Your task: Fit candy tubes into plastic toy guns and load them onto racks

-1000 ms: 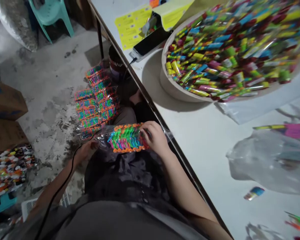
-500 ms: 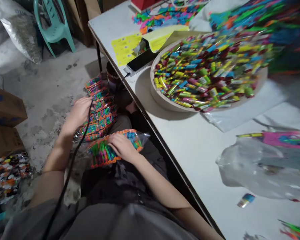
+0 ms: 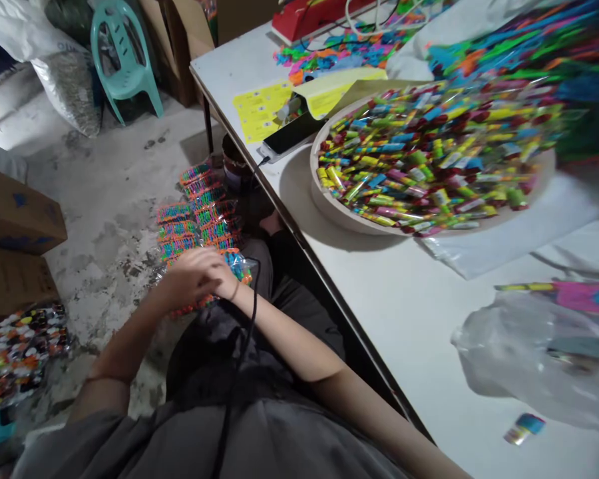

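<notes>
Bagged bundles (image 3: pixel 174 229), orange-edged and multicoloured, lie in two columns beside the white tabletop (image 3: pixel 339 299), near the person's lap (image 3: pixel 304 303). Those columns look like the part already done; how many more remain cannot be told. At the near end, the two hands are together, the left hand (image 3: pixel 187 276) crossing in front of the right hand (image 3: pixel 223 276); whether either grips anything is hidden. Smaller than the columns, the nearest bundle (image 3: pixel 242 267) shows only partly past the right wrist and seems not yet settled. Half a second ago, the right hand rested on a bundle across the lap, apart from the left; now that spot is bare.
</notes>
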`<state>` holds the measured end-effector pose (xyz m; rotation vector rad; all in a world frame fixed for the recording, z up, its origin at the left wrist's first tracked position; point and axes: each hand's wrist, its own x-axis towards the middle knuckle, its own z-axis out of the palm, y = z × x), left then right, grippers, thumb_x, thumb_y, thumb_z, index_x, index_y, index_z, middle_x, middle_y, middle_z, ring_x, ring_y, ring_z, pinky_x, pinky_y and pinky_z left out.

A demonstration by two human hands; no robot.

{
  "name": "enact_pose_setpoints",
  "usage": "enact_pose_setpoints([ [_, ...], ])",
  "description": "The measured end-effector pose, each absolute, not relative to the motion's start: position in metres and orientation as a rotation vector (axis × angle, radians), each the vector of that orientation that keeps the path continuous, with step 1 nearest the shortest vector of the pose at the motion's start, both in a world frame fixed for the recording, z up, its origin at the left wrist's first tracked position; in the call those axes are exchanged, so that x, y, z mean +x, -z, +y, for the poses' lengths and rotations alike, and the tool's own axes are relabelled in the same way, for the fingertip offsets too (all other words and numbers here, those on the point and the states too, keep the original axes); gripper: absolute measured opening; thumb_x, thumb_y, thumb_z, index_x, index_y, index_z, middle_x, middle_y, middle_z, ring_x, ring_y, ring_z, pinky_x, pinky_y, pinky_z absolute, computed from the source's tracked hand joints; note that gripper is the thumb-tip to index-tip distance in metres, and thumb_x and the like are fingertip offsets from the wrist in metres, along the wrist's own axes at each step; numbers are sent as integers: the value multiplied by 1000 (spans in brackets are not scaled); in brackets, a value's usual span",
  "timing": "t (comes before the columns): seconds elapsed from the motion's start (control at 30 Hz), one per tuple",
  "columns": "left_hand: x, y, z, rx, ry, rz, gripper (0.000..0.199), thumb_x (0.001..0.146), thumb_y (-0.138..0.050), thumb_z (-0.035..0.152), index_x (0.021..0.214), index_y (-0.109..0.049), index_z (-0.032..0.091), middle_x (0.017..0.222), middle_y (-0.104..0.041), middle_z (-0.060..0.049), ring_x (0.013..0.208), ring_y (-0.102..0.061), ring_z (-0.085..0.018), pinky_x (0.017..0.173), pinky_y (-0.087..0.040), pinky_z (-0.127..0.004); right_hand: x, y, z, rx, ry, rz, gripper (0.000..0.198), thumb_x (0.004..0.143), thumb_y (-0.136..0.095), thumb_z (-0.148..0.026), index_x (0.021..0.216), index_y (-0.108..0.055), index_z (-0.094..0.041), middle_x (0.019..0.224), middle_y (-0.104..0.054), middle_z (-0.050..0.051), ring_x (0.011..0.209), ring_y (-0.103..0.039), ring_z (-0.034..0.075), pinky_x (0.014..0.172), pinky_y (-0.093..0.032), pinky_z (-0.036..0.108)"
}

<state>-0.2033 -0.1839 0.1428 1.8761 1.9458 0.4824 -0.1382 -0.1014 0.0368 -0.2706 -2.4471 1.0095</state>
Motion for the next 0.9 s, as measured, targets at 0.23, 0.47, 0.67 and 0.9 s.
enact_pose_setpoints([
  [0.23,-248,-114,-235,1365,-172,2375,55,88,-32,21,142,-31,17,132,-56,-11,115,-57,-22,93,-47,-35,-162,-48,-87,4,-966,-2529,28,94,-42,-31,83,-63,-16,86,-64,6,82,-51,15,77,-38,26],
  [0.47,-271,-102,-233,1431,-252,2466,45,86,-43,31,129,-48,19,130,-56,-8,121,-52,-22,102,-42,-37,-183,-50,-86,-111,-1034,-2631,27,94,-41,-27,91,-65,-15,91,-64,7,86,-52,16,79,-37,26],
  [0.67,-292,-81,-230,1408,-30,2646,18,78,-48,20,92,-59,18,102,-62,-11,103,-55,-27,90,-44,-41,-211,-32,-83,-190,-1160,-2658,28,94,-41,-28,95,-66,-16,98,-65,7,92,-54,17,83,-40,28],
  [0.9,-372,-30,-201,1218,-34,2695,14,81,-49,30,71,-55,21,81,-62,-6,88,-54,-25,80,-39,-39,-174,-17,-93,9,-1409,-2737,50,85,-56,-27,128,-49,-4,134,-47,21,126,-42,26,104,-37,41],
])
